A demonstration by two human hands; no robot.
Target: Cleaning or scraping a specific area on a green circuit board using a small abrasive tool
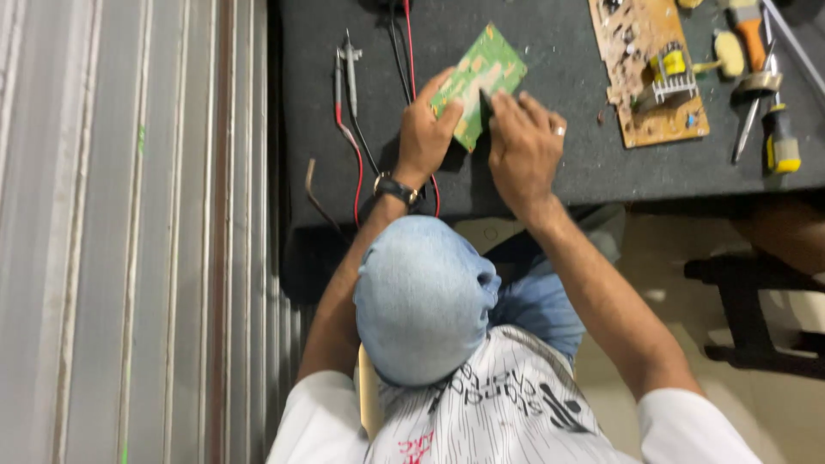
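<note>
Left hand (427, 131): I grip the flat green rectangular circuit board (481, 79), mid-desk (550, 172).
Right hand (524, 146): I close it on a thin dark tool, tip on board.
Risk: tool may slip and scratch traces, given the tilted board.

Even overhead light, slight softness

Right of the fingers lay a brown circuit board (649, 69) and screwdrivers (778, 137); left, red and black probes (348, 77).
</note>
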